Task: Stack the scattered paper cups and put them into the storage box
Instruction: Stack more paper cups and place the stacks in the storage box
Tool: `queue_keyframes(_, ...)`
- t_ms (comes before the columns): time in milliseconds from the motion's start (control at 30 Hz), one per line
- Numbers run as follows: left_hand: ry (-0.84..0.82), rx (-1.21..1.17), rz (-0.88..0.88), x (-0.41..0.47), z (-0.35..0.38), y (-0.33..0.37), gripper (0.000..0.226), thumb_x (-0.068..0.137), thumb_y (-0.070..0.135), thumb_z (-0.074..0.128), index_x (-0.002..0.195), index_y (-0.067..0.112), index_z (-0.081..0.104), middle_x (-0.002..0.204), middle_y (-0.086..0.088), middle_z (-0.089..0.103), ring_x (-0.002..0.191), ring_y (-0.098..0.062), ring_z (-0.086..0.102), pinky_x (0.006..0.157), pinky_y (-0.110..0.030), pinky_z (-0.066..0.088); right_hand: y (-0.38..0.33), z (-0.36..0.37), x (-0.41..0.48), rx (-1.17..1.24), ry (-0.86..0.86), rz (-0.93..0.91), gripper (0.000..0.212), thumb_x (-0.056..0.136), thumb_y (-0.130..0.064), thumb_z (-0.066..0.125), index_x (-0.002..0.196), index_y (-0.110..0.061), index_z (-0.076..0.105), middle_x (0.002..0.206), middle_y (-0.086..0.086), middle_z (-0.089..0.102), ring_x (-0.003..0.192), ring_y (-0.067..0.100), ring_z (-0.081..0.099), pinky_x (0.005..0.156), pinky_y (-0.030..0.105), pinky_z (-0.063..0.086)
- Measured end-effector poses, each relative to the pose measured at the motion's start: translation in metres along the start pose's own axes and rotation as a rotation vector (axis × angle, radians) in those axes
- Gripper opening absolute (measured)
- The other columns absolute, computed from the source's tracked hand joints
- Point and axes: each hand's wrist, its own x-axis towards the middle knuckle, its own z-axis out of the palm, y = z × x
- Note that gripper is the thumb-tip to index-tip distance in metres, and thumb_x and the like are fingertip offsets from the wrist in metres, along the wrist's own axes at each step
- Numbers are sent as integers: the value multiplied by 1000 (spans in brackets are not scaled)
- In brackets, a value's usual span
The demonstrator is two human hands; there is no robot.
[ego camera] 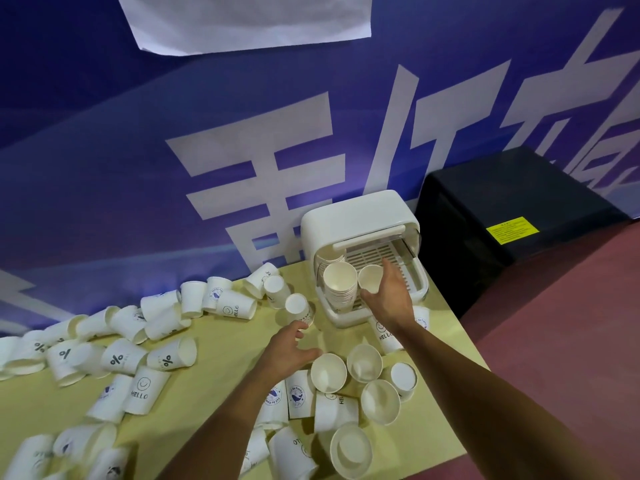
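Note:
A white storage box [353,220] with its lid raised stands at the table's back right. Inside it is a tall stack of paper cups [341,287]. My right hand [389,294] reaches into the box and holds a single paper cup [370,277] by its side, just right of the stack. My left hand [289,348] hovers over the table with fingers spread, near an upside-down cup [298,307] and an upright empty cup [328,372]. Many white printed cups [145,358] lie scattered across the table.
The yellow table [214,393] ends at a right edge beside a dark red floor [561,323]. A black box [512,209] stands on the floor behind the storage box. A blue banner wall [173,150] runs along the back.

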Motion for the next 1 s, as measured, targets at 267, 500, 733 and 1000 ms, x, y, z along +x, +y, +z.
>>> queue_keyframes(267,19,27,19,-8,-5,-5,68,75,37,82,134,24,50,126,-2,56,110,-16,54,95,-28,46,-6,2,-20,3,46,-69,58,90,-29,69,140,-10,47,138,9,53,127,27,50,106,39,43)
queue_keyframes(500,35,97,-6,-31,-27,-29,64,79,36,78,135,20,51,130,-5,55,117,-17,54,98,-31,46,-23,29,-55,-18,53,-241,35,93,-29,61,124,-14,60,121,3,62,104,22,62,85,35,52)
queue_keyframes(733,70,124,-93,-63,-56,-78,62,81,40,76,135,22,50,134,-5,55,120,-16,54,100,-31,46,-43,79,-90,-118,-123,-345,37,88,-25,67,122,-12,63,119,7,63,107,25,61,86,33,47)
queue_keyframes(1000,33,60,-193,-82,-54,-117,66,82,46,74,137,20,49,135,-7,57,115,-19,59,85,-23,42,-56,119,-122,-623,-496,-470,47,90,-45,59,126,-15,58,121,7,62,111,28,58,98,35,40)
